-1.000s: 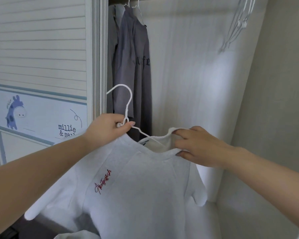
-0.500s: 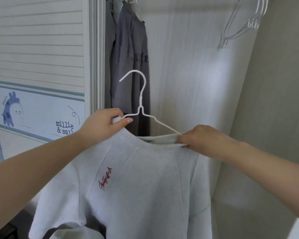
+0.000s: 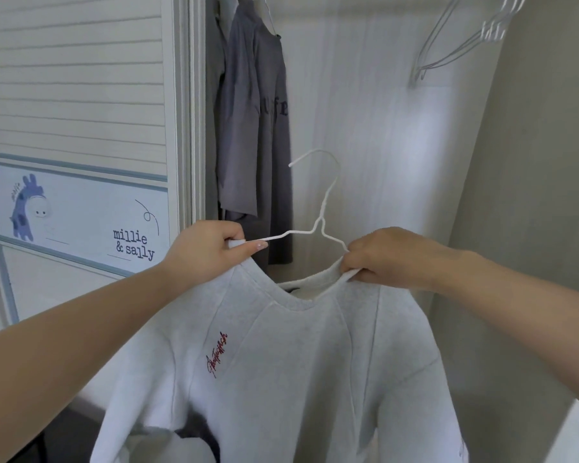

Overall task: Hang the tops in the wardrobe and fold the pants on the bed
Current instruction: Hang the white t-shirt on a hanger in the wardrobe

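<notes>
Left hand (image 3: 211, 253): pinching the left shoulder of the white top (image 3: 301, 372) together with the hanger's arm, fingers curled.
Right hand (image 3: 388, 257): gripping the ribbed collar on the right, fingers curled round the fabric.
White top: hanging near, soft fleecy knit, red script stitched on the chest.
Wire hanger (image 3: 321, 208): thin, white, its hook standing up between both hands.
Grey tops (image 3: 251, 128): hanging at far left inside the wardrobe (image 3: 365, 111).
Spare hangers (image 3: 465, 38): hanging bunched at far right.
</notes>
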The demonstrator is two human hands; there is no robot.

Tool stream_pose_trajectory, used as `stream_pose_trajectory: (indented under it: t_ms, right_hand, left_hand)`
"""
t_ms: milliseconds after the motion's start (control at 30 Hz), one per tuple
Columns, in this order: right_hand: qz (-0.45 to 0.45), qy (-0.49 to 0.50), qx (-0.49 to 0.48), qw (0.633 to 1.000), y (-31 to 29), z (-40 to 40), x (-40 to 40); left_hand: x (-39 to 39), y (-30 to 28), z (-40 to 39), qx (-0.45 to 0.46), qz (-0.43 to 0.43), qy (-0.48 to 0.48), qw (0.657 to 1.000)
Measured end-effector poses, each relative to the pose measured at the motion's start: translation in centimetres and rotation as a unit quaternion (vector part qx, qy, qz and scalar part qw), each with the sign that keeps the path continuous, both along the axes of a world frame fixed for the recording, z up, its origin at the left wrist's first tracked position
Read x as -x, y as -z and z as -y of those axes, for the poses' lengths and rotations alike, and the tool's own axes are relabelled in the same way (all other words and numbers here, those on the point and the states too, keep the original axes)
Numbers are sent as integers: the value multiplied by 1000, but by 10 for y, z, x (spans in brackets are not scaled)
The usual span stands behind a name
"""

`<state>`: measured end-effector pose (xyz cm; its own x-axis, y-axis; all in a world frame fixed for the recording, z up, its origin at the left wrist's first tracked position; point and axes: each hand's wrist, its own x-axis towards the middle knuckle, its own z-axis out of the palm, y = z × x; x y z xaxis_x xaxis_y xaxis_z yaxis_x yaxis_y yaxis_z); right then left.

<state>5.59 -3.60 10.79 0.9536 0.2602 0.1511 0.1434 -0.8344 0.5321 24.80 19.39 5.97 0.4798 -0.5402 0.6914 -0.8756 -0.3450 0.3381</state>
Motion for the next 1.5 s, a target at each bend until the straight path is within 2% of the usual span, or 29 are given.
stream_pose_trajectory:
  t_ms: [133, 233, 433, 500, 567, 633, 700, 767, 833, 933, 1000, 1100, 1233, 1367, 1500]
  right_hand:
    - [15, -6, -15, 1000, -3, 7, 11]
    - [33, -6, -12, 999, -2, 9, 16]
    - [76, 32, -115, 990, 5, 10, 24]
    - [112, 26, -141, 983, 7, 10, 27]
    - [161, 2, -196, 967, 9, 11, 29]
    - [203, 0, -271, 941, 6, 14, 33]
    - [220, 54, -352, 908, -2, 18, 39]
    - [192, 128, -418, 879, -12, 23, 47]
    - [143, 134, -496, 846, -24, 29, 54]
    - [27, 61, -672, 737, -37, 28, 65]
    - [-17, 17, -747, 664, -44, 20, 70]
    - [31, -10, -797, 603, -46, 11, 71]
    - [102, -20, -835, 541, -33, -2, 57]
    - [147, -15, -853, 500, -29, -13, 30]
    - [152, -37, -862, 482, -43, -24, -2]
  left_hand:
    - [-6, -6, -5, -45, -56, -91, 993]
    - [-12, -6, -4, -88, -59, -127, 986]
    - [-8, 0, 3, -74, 16, 26, 997]
    - [-6, 0, 11, -96, 47, 51, 993]
    - [-6, 0, 19, -76, 62, 58, 993]
    - [-8, -5, 26, -17, 58, 49, 997]
    - [-12, -16, 33, 37, 49, 35, 997]
    - [-15, -30, 41, 61, 50, 23, 997]
    - [-17, -46, 50, 82, 71, 24, 994]
    - [-15, -71, 69, 92, 70, 28, 993]
    - [-14, -81, 81, 96, 36, 38, 994]
    - [-6, -81, 96, 145, -34, 85, 985]
    - [8, -66, 110, 181, -163, 155, 957]
    - [28, -63, 113, 154, -273, 227, 922]
    - [52, -71, 108, 149, -312, 295, 891]
